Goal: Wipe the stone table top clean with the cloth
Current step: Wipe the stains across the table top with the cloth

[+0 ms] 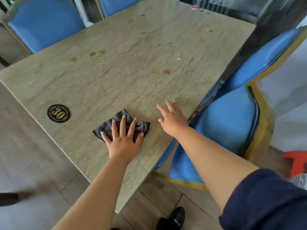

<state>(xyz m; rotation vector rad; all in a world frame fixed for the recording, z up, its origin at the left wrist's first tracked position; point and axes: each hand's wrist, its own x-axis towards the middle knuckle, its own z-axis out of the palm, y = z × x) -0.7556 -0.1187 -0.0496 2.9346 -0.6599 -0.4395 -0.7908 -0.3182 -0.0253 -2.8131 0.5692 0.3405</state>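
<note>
Pressing the dark cloth [122, 125] flat near the table top's [126, 77] near edge, the left hand [123, 138] spreads its fingers without gripping; the right hand [173, 120] rests open and empty beside it. Brown stains [97, 53] (several, farther off) remain, so most wiping looks undone.

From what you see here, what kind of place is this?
Probably a restaurant or canteen: the stone table top carries a round number badge "30", matching blue padded chairs surround it, and brown food stains mark it.

L hand [123, 140] flat (fingers splayed), R hand [173, 120] open, arms outstretched
</note>
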